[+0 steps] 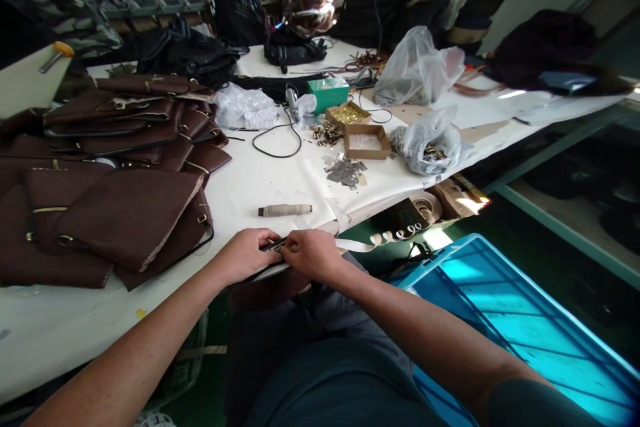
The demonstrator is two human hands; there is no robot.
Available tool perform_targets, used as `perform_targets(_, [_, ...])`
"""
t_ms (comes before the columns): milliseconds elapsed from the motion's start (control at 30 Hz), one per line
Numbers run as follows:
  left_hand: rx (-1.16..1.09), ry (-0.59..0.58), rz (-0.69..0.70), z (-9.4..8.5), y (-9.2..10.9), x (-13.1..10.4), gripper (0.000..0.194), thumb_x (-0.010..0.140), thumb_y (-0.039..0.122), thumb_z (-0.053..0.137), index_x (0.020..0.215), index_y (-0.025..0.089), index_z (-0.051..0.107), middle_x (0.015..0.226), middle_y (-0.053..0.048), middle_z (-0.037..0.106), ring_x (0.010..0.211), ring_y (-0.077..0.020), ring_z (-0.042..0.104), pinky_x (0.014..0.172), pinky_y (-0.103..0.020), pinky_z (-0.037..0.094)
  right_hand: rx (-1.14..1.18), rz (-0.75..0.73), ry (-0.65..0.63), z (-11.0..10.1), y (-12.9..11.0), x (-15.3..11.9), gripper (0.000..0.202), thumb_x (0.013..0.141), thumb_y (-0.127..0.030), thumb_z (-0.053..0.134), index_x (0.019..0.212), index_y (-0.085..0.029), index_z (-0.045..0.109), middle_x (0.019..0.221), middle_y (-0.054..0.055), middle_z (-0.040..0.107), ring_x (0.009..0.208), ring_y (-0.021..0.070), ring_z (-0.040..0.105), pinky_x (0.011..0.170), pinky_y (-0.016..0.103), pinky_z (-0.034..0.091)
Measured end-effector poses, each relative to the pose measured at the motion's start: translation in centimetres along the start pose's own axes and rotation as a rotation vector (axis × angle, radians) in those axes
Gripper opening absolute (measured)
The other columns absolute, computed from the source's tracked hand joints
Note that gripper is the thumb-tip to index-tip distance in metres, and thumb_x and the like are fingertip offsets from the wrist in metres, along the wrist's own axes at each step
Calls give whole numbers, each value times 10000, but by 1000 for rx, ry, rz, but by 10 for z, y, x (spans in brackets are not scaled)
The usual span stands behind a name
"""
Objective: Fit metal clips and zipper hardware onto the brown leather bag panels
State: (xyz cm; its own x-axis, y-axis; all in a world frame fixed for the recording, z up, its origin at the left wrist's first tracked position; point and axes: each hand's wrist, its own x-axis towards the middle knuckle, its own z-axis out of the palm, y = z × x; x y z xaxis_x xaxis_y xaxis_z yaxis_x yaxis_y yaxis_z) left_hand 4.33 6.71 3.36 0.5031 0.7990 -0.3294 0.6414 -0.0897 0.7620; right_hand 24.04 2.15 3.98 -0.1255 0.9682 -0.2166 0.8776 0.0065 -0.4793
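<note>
Left hand (pixel 250 253) and right hand (pixel 313 253) pinch dark edging (pixel 274 246); even fingertip pressure, white strip (pixel 356 245) kept untwisted, seems best.

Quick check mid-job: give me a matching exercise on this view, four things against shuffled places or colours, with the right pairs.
1. Left hand
2. Crate
3. Tape roll
4. Brown pieces

A. pale, beside a curling strip
B. piled on the left of the table
C. at a dark strip, beside the right hand
D. blue

Pairs: 1-C, 2-D, 3-A, 4-B
</note>
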Motion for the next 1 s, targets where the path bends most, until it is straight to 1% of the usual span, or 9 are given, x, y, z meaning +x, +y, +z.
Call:
perform_targets(167, [155,24,22,-4,17,1,237,827,357,727,1008,228,807,1012,-75,844,981,-311,769,867,-368,540,70,-54,-39,-5,3,-2,264,965,-474,649,1018,-296,837,962,28,841,913,233,749,683,301,380])
perform_targets(233, [193,16,31,-6,22,0,208,836,360,721,980,241,812,972,-65,845,956,-302,767,836,-345,530,86,-69,-41,-5,5,-2,255,968,-478,660,1005,-295,834,952,21,839,899,225,745,678,297,370])
perform_targets(300, [219,5,37,-7,24,-2,199,858,377,703,962,246,812,946,-56,844,943,-294,766,809,-326,525,62,-68,-4,-5,7,-4,263,972,-490,672,989,-277,825,947,26,836,892,224,743,671,301,359])
perform_targets(400, [244,3,37,-7,25,-5,211,894,377,655,970,243,798,952,-47,843,934,-282,762,794,-316,520,-16,-91,80,-3,11,-7,319,970,-550,689,950,-251,799,939,38,829,883,230,740,684,313,362])
perform_targets(533, [250,13,39,-5,22,-9,222,913,348,616,1041,251,770,1039,-32,834,963,-263,755,844,-322,518,-111,-155,127,-4,16,-10,357,975,-587,687,944,-243,777,928,51,823,894,239,744,796,331,410])
perform_targets(700, [275,12,38,-3,19,-11,215,925,350,606,1074,262,733,1062,-23,820,977,-250,750,858,-320,510,-155,-164,131,-4,16,-8,316,1000,-519,671,940,-228,779,958,72,828,928,246,749,880,348,425])
perform_targets(800, [325,10,7,-5,17,-11,206,913,333,605,1072,264,715,1060,-19,818,971,-238,750,822,-306,499,-149,-161,128,-2,15,-6,345,1002,-548,660,976,-227,787,946,76,825,912,249,747,867,352,429])
perform_targets(867, [360,8,-11,-7,17,-10,196,893,319,616,1057,267,711,1026,-14,817,937,-234,748,787,-303,484,-131,-197,104,-2,14,-5,356,1009,-560,650,1007,-236,798,965,72,824,918,249,744,861,354,426])
perform_targets(1000, [447,3,-43,-9,18,-6,168,876,398,669,975,267,708,894,-12,791,810,-237,716,692,-312,426,-82,-288,68,-4,13,-4,244,1028,-441,650,1033,-263,816,1037,48,817,999,233,731,880,343,410])
